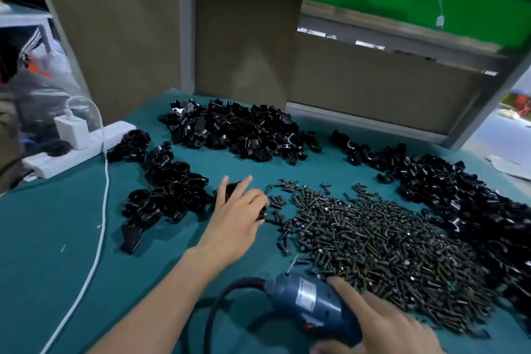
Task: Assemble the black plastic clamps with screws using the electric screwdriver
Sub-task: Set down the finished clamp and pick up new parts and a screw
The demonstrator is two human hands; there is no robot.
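My left hand reaches over the green cloth and grips a black plastic clamp, with index finger and thumb spread out above it. My right hand at the bottom right holds the blue electric screwdriver, whose bit points up toward the screws. A wide heap of dark screws lies right of my left hand. A pile of assembled clamps sits to its left.
Two more heaps of black clamp parts lie at the back centre and along the right. A white power strip with a charger sits at the left edge; a white cable runs down the cloth. Cardboard panels stand behind.
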